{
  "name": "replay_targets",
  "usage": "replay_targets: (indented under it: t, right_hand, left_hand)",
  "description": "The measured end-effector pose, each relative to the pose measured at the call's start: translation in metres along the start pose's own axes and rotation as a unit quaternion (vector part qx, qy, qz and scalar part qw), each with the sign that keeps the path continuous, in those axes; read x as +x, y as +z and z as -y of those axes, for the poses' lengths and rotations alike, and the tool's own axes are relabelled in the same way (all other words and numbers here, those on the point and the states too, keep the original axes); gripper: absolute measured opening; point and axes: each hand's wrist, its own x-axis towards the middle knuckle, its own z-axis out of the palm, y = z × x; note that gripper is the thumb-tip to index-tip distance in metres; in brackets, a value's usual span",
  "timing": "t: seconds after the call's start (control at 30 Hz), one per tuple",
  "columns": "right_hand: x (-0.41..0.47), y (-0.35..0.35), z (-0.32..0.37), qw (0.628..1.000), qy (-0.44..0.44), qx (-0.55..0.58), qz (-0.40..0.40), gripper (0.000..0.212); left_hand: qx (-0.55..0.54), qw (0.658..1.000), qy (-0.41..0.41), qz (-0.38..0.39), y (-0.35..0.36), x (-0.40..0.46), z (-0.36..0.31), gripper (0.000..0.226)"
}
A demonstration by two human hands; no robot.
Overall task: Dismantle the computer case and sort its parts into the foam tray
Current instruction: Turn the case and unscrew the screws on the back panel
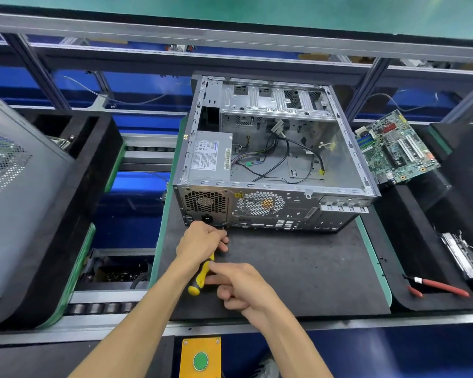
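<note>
Black mat at centre frame carries the open case (271, 159), stiff, sharp-edged sheet steel best held by its frame rails, while left hand (202, 241) and right hand (241, 285) clamp the screwdriver (201, 276) at its rear.

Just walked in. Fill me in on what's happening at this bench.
A person is taking apart an open computer case lying on a dark mat. The left hand grips the front of a yellow-handled screwdriver, its tip at the case's rear panel near the power socket; the right hand touches the handle. The power supply and loose cables remain inside. A circuit board already lies to the right, and red-handled pliers rest nearby.
</note>
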Motion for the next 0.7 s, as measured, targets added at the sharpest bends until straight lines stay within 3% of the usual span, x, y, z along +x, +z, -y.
replay_targets:
  t: [0.33,0.4,0.57,0.7]
  right_hand:
    - [-0.004,0.002,0.001,0.995,0.022,0.087,0.031,0.022]
    - [-0.007,0.001,0.004,0.998,0.007,0.055,0.026,0.021]
    - [-0.009,-0.009,0.008,0.989,-0.057,-0.11,-0.076,0.029]
    - [-0.008,-0.012,0.012,0.981,-0.051,-0.166,-0.086,0.033]
  left_hand:
    - [-0.004,1.0,-0.005,0.018,0.001,0.002,-0.003,0.036]
    - [0.009,1.0,-0.001,0.017,0.0,0.002,-0.003,0.033]
    - [0.063,0.998,0.011,-0.026,-0.001,0.003,-0.006,0.033]
    - [0.042,0.999,0.008,-0.01,0.0,0.005,-0.003,0.033]
